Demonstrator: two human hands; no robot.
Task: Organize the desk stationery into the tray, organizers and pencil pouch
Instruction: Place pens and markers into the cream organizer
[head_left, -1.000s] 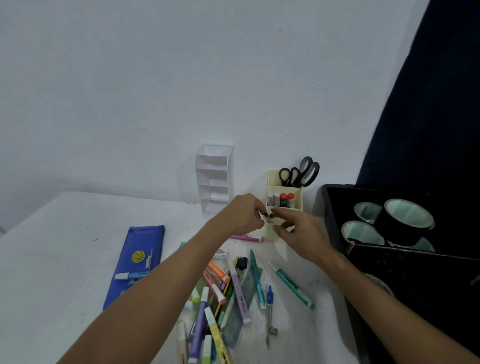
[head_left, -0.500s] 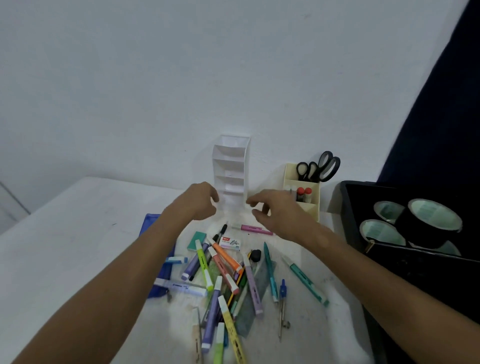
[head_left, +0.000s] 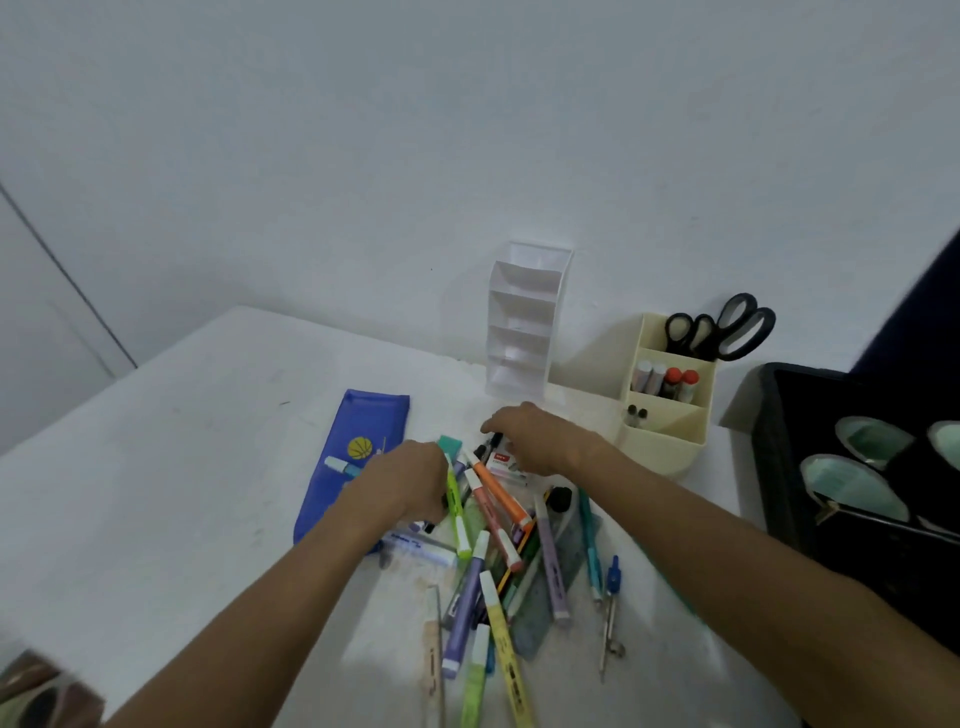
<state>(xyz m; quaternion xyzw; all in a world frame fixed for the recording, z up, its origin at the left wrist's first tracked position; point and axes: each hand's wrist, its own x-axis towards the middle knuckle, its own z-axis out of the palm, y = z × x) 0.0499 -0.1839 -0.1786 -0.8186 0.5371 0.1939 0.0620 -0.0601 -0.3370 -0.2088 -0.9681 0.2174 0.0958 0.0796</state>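
A single head-worn wide-angle view looks forward and down over a white table (head_left: 156, 467) toward a pale wall (head_left: 467, 130). Both forearms reach in from the bottom edge, so the camera sits close above them. The white tiered organizer (head_left: 524, 322) stands near the frame's middle, and straight lines bow toward the edges.

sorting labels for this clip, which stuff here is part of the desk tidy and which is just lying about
Part of the job: pile of markers, blue pencil pouch, cream organizer, white tiered organizer, black tray, compass.

Lying about: brown object at the bottom left corner.
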